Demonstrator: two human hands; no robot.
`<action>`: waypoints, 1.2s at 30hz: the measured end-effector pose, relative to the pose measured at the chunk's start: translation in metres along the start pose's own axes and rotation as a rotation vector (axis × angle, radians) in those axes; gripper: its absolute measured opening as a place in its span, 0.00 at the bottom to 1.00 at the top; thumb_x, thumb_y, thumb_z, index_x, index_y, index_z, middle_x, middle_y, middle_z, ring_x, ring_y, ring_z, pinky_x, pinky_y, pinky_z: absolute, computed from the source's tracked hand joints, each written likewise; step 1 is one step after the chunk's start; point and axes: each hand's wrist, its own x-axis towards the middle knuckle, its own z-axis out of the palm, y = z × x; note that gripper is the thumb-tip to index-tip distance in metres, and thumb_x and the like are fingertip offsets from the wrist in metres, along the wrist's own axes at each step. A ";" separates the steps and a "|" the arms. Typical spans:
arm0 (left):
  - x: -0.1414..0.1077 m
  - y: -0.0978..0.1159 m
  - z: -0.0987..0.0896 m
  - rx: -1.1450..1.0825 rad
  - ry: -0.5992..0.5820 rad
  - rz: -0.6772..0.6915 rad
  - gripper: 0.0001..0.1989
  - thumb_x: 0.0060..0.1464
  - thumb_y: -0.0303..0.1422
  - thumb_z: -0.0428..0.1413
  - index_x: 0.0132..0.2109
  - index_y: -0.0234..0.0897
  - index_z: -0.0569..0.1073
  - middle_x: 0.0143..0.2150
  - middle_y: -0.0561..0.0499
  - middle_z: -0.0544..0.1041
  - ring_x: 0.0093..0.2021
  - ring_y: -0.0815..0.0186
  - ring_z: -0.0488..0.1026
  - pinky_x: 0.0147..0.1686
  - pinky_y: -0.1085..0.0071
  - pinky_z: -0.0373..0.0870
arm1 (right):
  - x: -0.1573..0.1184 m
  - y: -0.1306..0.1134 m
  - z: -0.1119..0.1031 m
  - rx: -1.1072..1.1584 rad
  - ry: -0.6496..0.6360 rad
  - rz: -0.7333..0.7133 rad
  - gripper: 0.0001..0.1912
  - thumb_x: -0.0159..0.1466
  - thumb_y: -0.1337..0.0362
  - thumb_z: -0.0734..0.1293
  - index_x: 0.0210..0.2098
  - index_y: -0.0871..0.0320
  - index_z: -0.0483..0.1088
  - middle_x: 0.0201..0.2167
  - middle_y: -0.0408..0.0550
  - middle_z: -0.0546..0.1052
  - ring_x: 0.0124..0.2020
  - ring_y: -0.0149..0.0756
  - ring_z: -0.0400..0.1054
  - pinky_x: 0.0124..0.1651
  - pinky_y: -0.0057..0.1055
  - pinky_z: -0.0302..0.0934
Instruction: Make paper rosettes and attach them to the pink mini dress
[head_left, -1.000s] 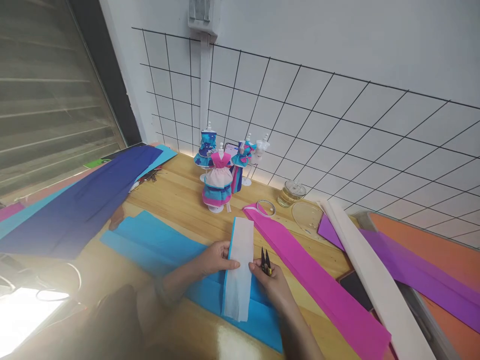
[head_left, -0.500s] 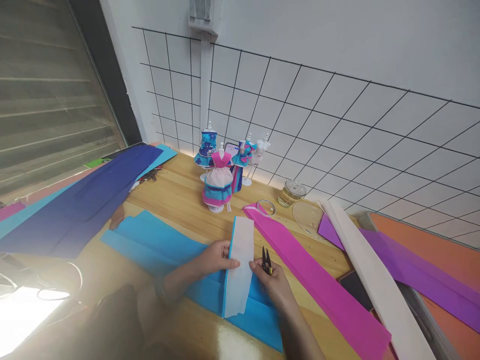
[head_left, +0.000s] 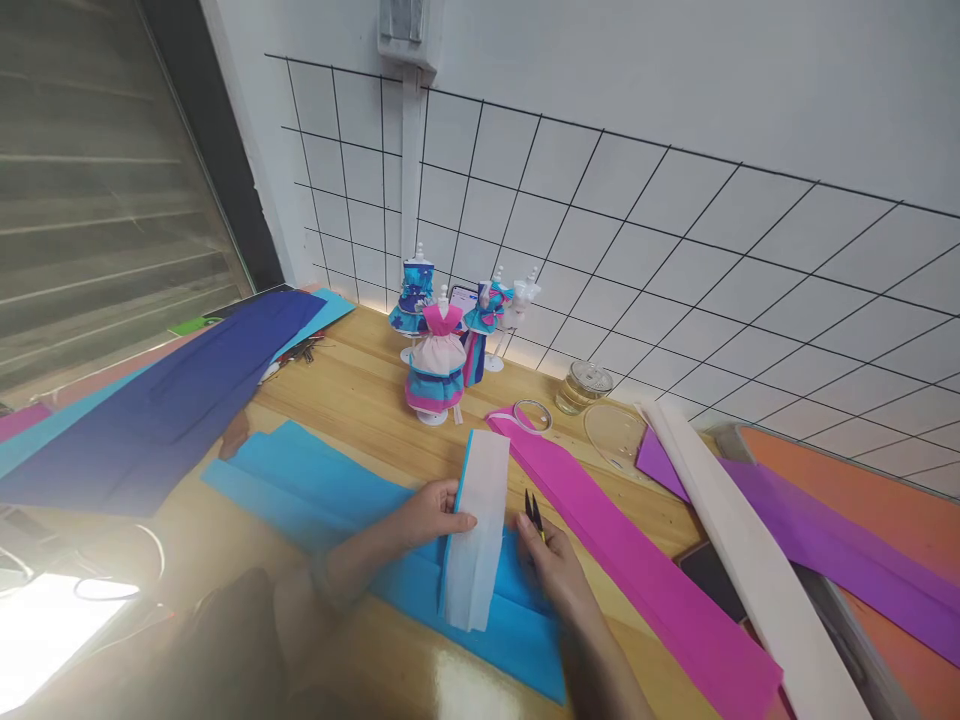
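Note:
My left hand (head_left: 433, 515) pinches the left edge of a pale pink strip (head_left: 484, 500) with blue along its left side. The strip is held over a blue sheet (head_left: 495, 640) lying on the table. Just right of the strip, my right hand (head_left: 553, 560) is closed on small black scissors (head_left: 534, 508), whose tips point up and stand slightly apart. That hand does not touch the strip. The handles are mostly hidden in the palm.
Small dressed mannequins (head_left: 436, 355) stand at the back beside a glass jar (head_left: 583, 386). A magenta strip (head_left: 637, 560), a white strip (head_left: 750, 550) and a purple strip (head_left: 825, 560) lie right. Dark blue material (head_left: 180, 400) covers the left.
My right hand has let go of the strip's right edge and moved slightly right with the scissors. The strip's lower end has shifted a little left.

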 end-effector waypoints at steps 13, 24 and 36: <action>-0.002 0.006 0.001 -0.010 -0.043 0.052 0.21 0.42 0.32 0.59 0.45 0.32 0.68 0.41 0.46 0.74 0.40 0.62 0.69 0.38 0.69 0.64 | -0.008 -0.004 -0.016 -0.002 -0.244 0.112 0.25 0.58 0.43 0.54 0.31 0.60 0.65 0.16 0.37 0.60 0.13 0.23 0.49 0.14 0.22 0.41; -0.003 0.006 0.001 -0.015 -0.063 0.043 0.21 0.41 0.34 0.59 0.45 0.32 0.68 0.38 0.47 0.74 0.38 0.63 0.70 0.36 0.71 0.64 | -0.011 -0.006 -0.022 -0.027 -0.308 0.197 0.25 0.56 0.43 0.55 0.30 0.60 0.66 0.14 0.36 0.58 0.12 0.22 0.47 0.14 0.22 0.39; -0.003 0.008 0.001 -0.076 -0.056 -0.014 0.23 0.41 0.35 0.60 0.46 0.32 0.68 0.38 0.44 0.75 0.37 0.62 0.72 0.36 0.68 0.66 | 0.011 0.017 -0.036 -0.628 0.350 -0.170 0.19 0.55 0.55 0.62 0.44 0.57 0.67 0.38 0.53 0.72 0.40 0.47 0.65 0.39 0.37 0.56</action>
